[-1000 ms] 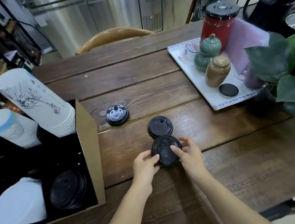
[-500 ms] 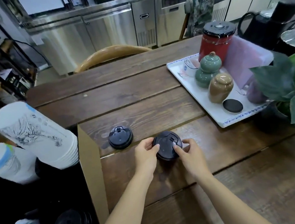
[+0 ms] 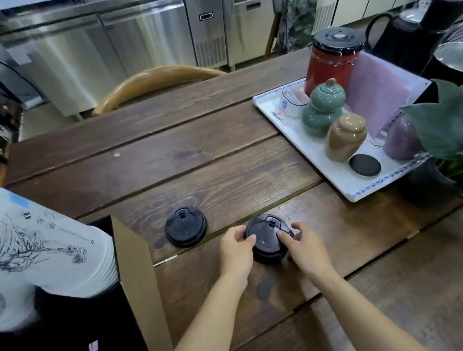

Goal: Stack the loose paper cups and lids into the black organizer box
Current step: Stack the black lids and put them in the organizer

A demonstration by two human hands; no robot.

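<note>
While both grip stacked lids (image 3: 267,235) | left hand (image 3: 236,251) | right hand (image 3: 303,245)

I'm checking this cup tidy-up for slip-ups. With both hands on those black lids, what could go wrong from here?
1. The stacked black plastic lids are pinched only at the rim by the left hand and right hand; if not nested, the lower one may drop when lifted.
2. The single black lid lies apart on the wooden table and could be forgotten.
3. The leaning white paper cup stack crowds the black organizer box opening.
</note>
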